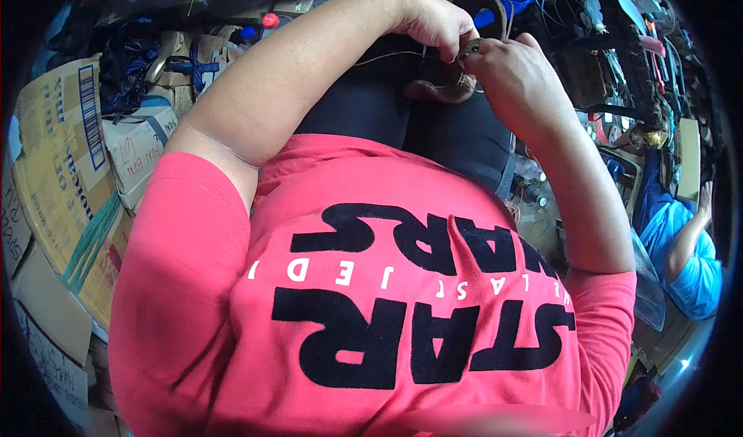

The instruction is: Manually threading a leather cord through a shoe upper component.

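Two bare hands met at about 1 o'clock, over the dark trousers (348,116). The brown piece (445,91), by its shape probably a shoe or sandal, was positioned there, its curved edge showing below the fingers.

Left hand (441,28): fingers bent and bunched beside the brown piece. Whether they pinched it or something finer could not be told.

Right hand (515,69), between 1 and 2 o'clock: thumb and forefinger grasped a small shiny part (470,48). Whether this was a tool or a fitting could not be told.

A thin cord (387,55) crossed the trousers at 12 o'clock. A cardboard box (66,174) stood toward 9 o'clock; a co-worker in a blue shirt (689,255) was just past 3 o'clock.

Handling notes: the work probably called for one hand to brace while the other made the fine movement. Fingertips were best set close to the working point, with the cord clear of both thumbs. Lower right knuckles would likely have improved the line of sight; steady, light pressure suited the flexible-looking edge.
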`<state>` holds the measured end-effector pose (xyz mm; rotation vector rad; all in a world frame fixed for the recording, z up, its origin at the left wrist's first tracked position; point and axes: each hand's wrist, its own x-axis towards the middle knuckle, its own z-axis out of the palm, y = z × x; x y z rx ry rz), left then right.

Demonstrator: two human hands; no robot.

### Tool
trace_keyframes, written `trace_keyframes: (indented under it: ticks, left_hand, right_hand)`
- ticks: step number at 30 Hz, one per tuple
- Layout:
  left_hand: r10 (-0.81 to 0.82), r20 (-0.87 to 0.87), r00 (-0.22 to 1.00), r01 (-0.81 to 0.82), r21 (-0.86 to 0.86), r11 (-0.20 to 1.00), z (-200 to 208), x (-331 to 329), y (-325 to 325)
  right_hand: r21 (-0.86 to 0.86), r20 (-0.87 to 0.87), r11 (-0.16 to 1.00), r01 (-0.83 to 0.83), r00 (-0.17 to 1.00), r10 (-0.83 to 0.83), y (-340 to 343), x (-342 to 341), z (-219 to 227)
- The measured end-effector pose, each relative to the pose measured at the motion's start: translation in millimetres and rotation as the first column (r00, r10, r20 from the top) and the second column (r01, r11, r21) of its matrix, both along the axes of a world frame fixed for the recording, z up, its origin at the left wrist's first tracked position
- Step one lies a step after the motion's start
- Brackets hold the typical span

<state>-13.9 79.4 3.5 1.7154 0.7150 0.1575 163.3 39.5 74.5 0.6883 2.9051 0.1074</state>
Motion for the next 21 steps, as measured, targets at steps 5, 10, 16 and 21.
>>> trace_keyframes:
  ticks: [5,10,16,21]
  left_hand:
    - [0.086,-0.091,0.992,-0.073,0.129,0.989,6,-2,-2]
    - [0.183,0.000,0.983,-0.178,0.242,0.954,-18,3,8]
    - [0.556,0.091,0.826,-0.462,0.675,0.576,-9,-1,-35]
    - [0.627,0.040,0.778,-0.615,0.251,0.747,22,-30,-134]
  right_hand:
    - [0.048,-0.077,0.996,-0.075,0.994,0.079,7,1,-3]
    - [-0.018,-0.087,0.994,-0.108,0.991,0.106,21,1,-21]
    - [-0.224,-0.453,0.973,-0.055,0.890,-0.054,22,33,-45]
    - [-0.953,-0.245,0.137,-0.272,0.417,-0.875,6,100,-37]
